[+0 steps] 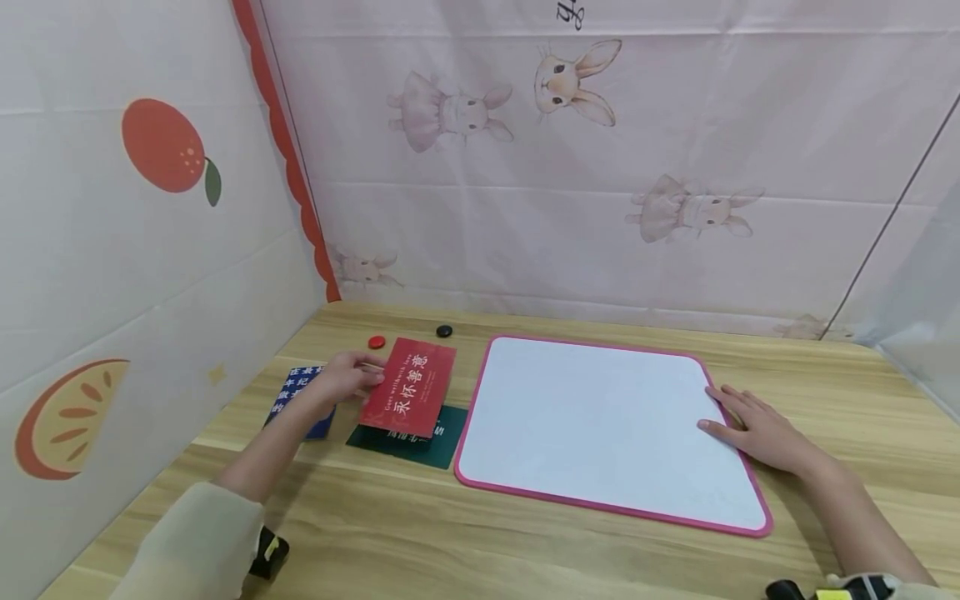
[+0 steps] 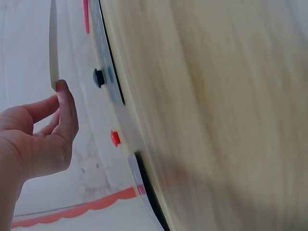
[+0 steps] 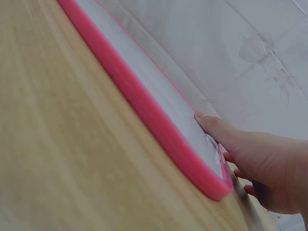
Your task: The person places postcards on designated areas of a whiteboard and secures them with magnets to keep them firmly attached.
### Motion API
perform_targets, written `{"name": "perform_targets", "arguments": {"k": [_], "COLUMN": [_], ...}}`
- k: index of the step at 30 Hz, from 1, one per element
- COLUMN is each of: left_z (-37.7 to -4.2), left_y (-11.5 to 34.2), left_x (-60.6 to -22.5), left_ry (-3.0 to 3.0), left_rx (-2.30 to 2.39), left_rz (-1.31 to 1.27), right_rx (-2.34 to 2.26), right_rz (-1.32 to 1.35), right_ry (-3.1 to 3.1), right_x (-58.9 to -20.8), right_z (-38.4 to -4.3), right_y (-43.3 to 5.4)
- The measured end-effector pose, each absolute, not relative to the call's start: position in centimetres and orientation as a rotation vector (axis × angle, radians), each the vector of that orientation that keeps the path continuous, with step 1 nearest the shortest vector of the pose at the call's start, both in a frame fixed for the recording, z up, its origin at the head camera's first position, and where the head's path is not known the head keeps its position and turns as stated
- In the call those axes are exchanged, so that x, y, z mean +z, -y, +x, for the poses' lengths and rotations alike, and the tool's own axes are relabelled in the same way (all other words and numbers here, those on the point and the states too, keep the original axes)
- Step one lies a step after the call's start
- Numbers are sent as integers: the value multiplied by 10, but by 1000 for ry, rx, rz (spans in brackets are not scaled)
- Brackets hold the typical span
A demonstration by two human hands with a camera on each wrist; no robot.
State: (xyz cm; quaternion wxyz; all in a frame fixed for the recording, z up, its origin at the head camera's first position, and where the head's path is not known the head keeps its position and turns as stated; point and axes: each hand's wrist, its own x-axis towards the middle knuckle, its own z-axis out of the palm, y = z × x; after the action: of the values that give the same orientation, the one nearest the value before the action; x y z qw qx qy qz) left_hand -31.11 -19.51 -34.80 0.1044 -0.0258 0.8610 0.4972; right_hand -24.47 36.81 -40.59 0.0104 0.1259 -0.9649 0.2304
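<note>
My left hand (image 1: 351,379) pinches a red card (image 1: 415,385) with Chinese lettering by its left edge. In the left wrist view the card (image 2: 53,48) shows edge-on, raised above the table, between thumb and fingertips. Below it, partly covered, lies a dark green card (image 1: 442,450). A blue card (image 1: 322,425) with white lettering lies under the left forearm, partly hidden. My right hand (image 1: 761,429) rests on the right edge of a pink-framed whiteboard (image 1: 600,425). Its thumb is on the white face, its fingers extended at the frame, as the right wrist view shows.
A red round piece (image 1: 377,342) and a black round piece (image 1: 444,331) sit near the back of the wooden table (image 1: 420,533). Behind the table hangs a rabbit-print sheet (image 1: 525,233); a fruit-print sheet (image 1: 150,267) lines the left side.
</note>
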Motion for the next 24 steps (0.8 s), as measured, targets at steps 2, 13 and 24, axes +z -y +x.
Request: {"name": "perform_targets", "arguments": {"k": [2,13,24], "left_z": [-310,-308,-310], "left_y": [192,173,152], "left_x": [-349,-346,-340], "left_ry": [-2536,-2512,-2505], "left_rx": [1498,1561,1603], "left_rz": [-90,-96,-42], "right_rx": [720,712,710], "right_rz": [395,394,394], "right_ry": [3011,3016,3010], "right_x": [-406,-410,-410], "right_z": [-245,-247,-247], "right_y": [-368,-370,-371]}}
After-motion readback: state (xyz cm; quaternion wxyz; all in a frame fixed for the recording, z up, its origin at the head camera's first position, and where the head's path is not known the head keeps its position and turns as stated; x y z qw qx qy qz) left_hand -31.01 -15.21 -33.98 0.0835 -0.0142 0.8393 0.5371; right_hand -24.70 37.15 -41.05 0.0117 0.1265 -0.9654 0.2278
